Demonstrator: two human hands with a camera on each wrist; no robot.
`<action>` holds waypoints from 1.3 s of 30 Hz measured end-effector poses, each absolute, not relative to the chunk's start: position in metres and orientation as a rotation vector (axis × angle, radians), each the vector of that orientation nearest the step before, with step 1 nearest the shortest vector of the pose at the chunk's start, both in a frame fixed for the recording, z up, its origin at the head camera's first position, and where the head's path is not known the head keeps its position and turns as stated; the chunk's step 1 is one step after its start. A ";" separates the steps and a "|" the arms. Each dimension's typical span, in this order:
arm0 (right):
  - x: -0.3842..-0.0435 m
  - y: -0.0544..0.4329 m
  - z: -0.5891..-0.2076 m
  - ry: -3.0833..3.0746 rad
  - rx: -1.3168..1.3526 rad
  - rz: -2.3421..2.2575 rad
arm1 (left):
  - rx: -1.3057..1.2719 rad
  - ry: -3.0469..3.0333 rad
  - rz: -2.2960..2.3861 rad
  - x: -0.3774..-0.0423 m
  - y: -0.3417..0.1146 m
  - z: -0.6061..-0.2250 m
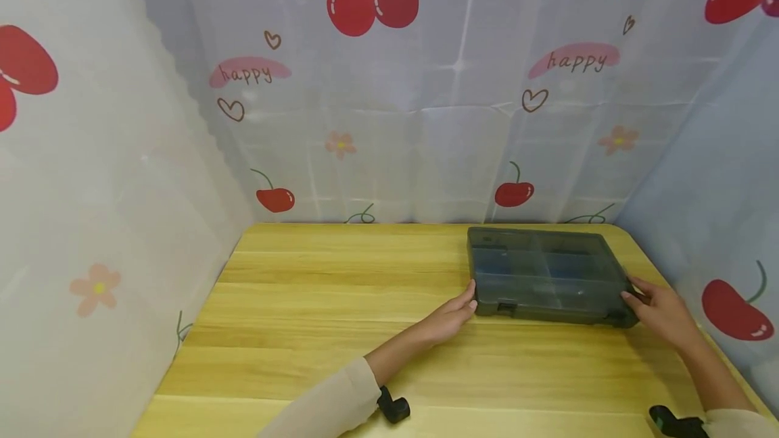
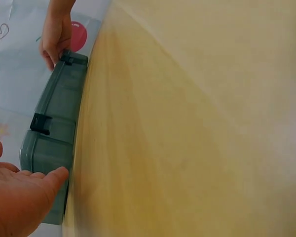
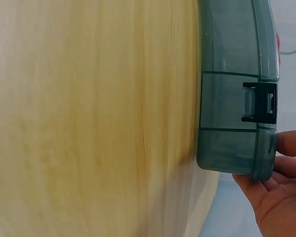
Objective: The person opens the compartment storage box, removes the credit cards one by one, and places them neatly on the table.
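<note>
A translucent dark-green plastic storage box (image 1: 535,296) with inner dividers lies flat, lid closed, at the back right of the table. Two dark latches show on its front; one latch (image 2: 40,123) appears clearly in the left wrist view. Bluish patches show through the lid. My left hand (image 1: 449,320) lies against the box's left side, fingers extended along it near the front corner. At the opposite end my right hand (image 1: 663,313) grips the front right corner, with the thumb (image 3: 291,143) near the lid's edge and other fingers at the side.
The wood-grain table (image 1: 341,316) is bounded by a cherry-print curtain (image 1: 389,100) at the back and both sides. The box sits close to the table's right edge. A black device (image 1: 394,407) shows by the left sleeve, another (image 1: 675,421) by the right.
</note>
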State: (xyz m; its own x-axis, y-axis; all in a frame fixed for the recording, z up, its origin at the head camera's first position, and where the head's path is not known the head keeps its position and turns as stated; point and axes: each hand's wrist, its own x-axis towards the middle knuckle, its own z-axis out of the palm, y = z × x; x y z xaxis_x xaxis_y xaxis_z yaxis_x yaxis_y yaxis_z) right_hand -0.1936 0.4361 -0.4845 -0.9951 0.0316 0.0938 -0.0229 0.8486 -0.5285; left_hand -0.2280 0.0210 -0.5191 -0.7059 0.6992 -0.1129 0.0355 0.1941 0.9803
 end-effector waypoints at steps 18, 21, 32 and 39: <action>-0.181 0.397 -0.481 -2.932 0.072 0.859 | 0.551 1.755 1.684 -0.209 -0.026 -0.516; -0.178 0.389 -0.481 -2.938 0.070 0.893 | 0.524 1.736 1.718 -0.206 -0.034 -0.514; -0.165 0.355 -0.483 -2.938 0.118 0.980 | 0.503 1.763 1.705 -0.194 -0.071 -0.512; -0.159 0.334 -0.483 -2.922 0.128 1.041 | 0.492 1.744 1.753 -0.188 -0.095 -0.514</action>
State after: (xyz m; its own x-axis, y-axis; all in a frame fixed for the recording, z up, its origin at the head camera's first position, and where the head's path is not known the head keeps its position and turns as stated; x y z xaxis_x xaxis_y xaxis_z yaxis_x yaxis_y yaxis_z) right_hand -0.1587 0.3342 -0.4828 -0.9959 -0.0649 0.0624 -0.0897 0.7719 -0.6294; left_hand -0.1877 -0.0951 -0.5143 -0.7447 0.6490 -0.1557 -0.1589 0.0541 0.9858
